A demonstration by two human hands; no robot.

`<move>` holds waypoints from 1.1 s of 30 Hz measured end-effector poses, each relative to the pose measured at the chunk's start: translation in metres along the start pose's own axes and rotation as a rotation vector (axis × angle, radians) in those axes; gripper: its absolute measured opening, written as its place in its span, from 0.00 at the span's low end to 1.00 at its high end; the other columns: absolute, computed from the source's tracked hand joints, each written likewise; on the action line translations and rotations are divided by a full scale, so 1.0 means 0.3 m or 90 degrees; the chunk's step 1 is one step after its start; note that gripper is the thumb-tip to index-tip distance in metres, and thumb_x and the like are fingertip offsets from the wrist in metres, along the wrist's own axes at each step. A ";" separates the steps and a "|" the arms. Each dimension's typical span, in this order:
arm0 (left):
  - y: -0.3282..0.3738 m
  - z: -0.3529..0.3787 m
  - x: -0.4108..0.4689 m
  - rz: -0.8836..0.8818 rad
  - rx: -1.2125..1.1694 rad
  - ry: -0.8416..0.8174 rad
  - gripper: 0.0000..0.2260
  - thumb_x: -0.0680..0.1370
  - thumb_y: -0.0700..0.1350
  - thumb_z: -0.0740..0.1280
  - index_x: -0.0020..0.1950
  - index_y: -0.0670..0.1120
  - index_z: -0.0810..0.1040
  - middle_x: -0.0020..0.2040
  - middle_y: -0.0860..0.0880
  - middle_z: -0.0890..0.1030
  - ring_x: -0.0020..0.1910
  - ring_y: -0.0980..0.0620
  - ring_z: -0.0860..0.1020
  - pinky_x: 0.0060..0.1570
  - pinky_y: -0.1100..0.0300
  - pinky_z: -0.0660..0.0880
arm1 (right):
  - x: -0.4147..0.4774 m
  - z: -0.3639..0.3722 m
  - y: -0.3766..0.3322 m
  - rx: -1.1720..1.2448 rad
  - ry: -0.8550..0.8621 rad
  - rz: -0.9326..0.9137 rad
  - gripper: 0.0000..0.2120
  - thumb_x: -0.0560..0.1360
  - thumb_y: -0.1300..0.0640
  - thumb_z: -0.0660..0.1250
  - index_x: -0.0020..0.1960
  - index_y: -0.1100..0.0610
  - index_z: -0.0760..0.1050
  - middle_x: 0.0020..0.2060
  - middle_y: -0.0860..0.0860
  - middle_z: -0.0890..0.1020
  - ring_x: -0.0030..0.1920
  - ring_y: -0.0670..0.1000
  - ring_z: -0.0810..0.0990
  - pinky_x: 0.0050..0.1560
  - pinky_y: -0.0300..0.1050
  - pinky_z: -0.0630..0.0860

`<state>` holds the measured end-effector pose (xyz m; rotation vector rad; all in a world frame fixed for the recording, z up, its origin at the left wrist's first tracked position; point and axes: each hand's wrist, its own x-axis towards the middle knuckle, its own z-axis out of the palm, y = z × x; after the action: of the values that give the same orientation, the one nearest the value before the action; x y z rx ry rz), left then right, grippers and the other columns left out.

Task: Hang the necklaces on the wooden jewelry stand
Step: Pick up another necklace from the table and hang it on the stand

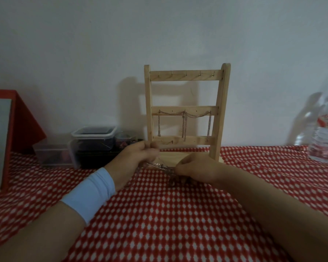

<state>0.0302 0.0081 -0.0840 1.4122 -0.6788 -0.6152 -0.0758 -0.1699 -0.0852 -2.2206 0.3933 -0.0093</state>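
Cloth, 1 stand w/ 2 chains, 2 hands pinch 3rd chain

A matt pale wooden stand, metal link chains and a patterned cloth are seen.

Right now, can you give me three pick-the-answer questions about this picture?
1. Where on the stand do the hung chains hang? A top bar B middle bar C base
2. The tablecloth is: A plain blue B green stripes C red with white spots
3. The left hand and right hand are: A pinching a necklace B flat on the cloth C behind the stand

Answers: B, they drape from the middle bar; C, red with white spots shows all over; A, both hands' fingers curl on the necklace.
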 end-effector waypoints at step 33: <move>-0.047 0.044 -0.005 0.098 0.131 0.059 0.04 0.77 0.41 0.70 0.47 0.39 0.79 0.39 0.44 0.79 0.33 0.53 0.78 0.32 0.55 0.79 | 0.003 0.068 0.022 0.446 0.002 -0.085 0.10 0.77 0.67 0.71 0.58 0.61 0.80 0.46 0.57 0.88 0.44 0.53 0.88 0.43 0.44 0.85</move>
<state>0.0196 -0.0007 -0.0975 1.5519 -0.7858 -0.3636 -0.0739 -0.1584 -0.1034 -1.5486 0.1978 -0.1934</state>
